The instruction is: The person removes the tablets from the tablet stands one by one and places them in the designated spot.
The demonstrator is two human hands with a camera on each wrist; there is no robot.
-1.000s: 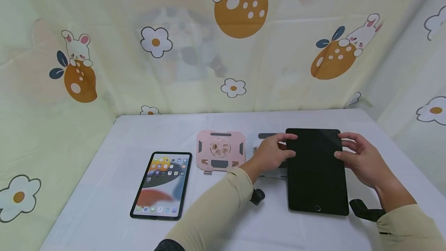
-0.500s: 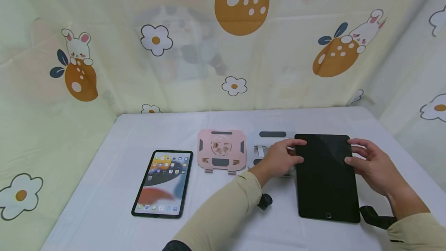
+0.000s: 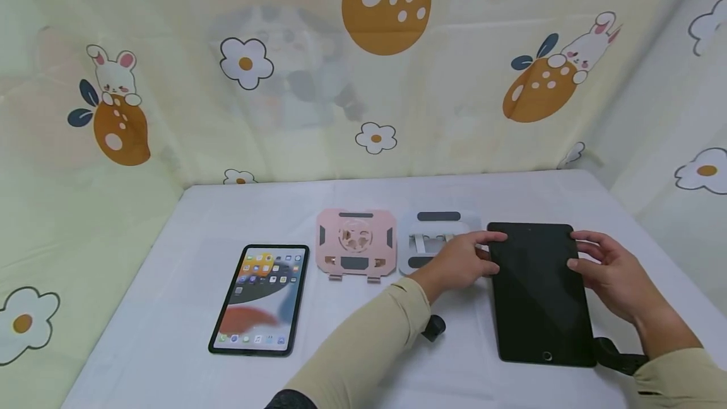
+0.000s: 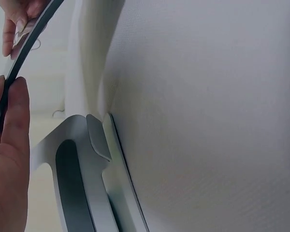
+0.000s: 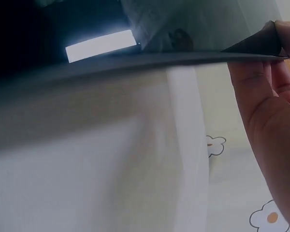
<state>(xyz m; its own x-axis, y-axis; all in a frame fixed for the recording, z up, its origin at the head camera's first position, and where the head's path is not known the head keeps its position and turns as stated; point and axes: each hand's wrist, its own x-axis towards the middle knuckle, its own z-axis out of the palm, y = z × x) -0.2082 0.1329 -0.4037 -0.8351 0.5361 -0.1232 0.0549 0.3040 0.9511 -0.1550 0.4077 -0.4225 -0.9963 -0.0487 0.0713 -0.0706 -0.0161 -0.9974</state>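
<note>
Both hands hold a black tablet [image 3: 539, 295] with a dark screen and a round home button, at the right of the table. My left hand [image 3: 461, 260] pinches its upper left edge; my right hand [image 3: 616, 276] pinches its upper right edge. In the right wrist view a gap shows beneath the tablet [image 5: 198, 29], beside the right hand [image 5: 270, 121]. Under my left forearm and hand, partly hidden, lies a pale grey-blue folding stand [image 3: 438, 226] with dark pads. The left wrist view shows its edge [image 4: 89, 183] below the left hand [image 4: 9, 174].
A second tablet [image 3: 258, 298] with a lit home screen lies at the left. A pink folding stand [image 3: 334, 245] lies flat between it and the grey-blue stand. White cloth covers the table [image 3: 187, 257]; a patterned curtain [image 3: 454, 125] hangs behind its far edge.
Both hands have carried the black tablet to the right and toward me. More of the grey-blue stand shows now. The lit tablet and pink stand stay in place.
</note>
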